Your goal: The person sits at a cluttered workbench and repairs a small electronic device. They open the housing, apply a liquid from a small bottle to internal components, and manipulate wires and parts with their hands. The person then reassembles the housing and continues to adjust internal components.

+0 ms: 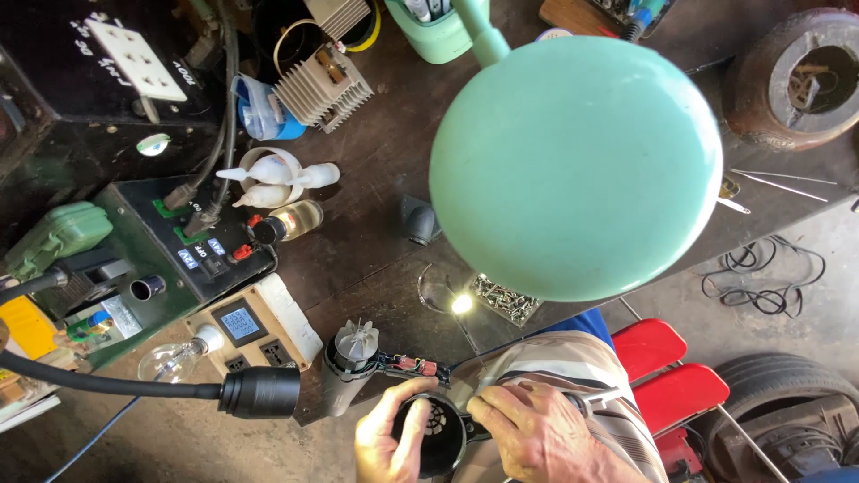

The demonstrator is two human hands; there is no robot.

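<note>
Presently left hand [386,440] cups the black housing [436,436], right hand [534,431] closed over its rim; advise steady support, keeping wires [413,364] untensioned.

I'm seeing a mint-green lamp shade [576,165] hanging over the dark bench [376,206], blocking the middle. Small metal tray of screws [506,299] sitting just under its lower edge. Finned aluminium heatsink [322,88] lying top centre, white glue bottles [273,179] bunching below it. A clear bulb [170,360] is sticking out beside the beige socket box with meter [250,329]. Red stool [667,368] standing on the floor lower right, black cable coil [761,282] lying beyond it.
</note>
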